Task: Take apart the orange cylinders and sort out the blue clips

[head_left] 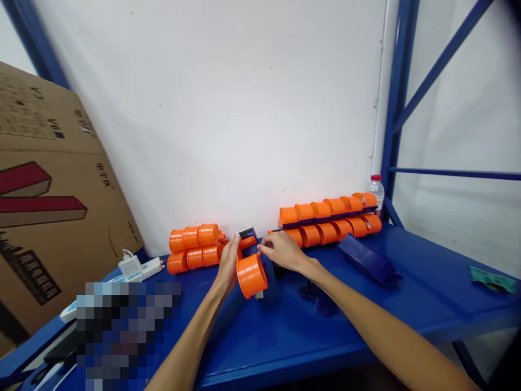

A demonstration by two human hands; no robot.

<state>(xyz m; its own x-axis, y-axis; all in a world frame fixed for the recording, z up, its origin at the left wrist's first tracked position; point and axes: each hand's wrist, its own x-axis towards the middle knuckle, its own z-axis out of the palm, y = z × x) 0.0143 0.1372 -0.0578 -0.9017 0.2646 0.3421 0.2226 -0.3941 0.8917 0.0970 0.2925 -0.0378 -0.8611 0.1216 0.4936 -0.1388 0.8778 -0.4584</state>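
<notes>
So my L hand point(229, 264) grips orange cup point(252, 277) mid-frame, R hand's point(284, 251) hold unclear; prob. ctr-right cup rows point(320, 209) done, ctr-left stacks point(191, 237) pending.

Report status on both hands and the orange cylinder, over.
Left hand holding orange cylinder. Right hand at its upper edge, grip unclear. Dark blue trough right of right hand, seemingly not in the way.

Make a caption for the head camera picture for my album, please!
A left hand holds an orange cup-shaped part, the right hand close beside it, above a blue table.
</notes>
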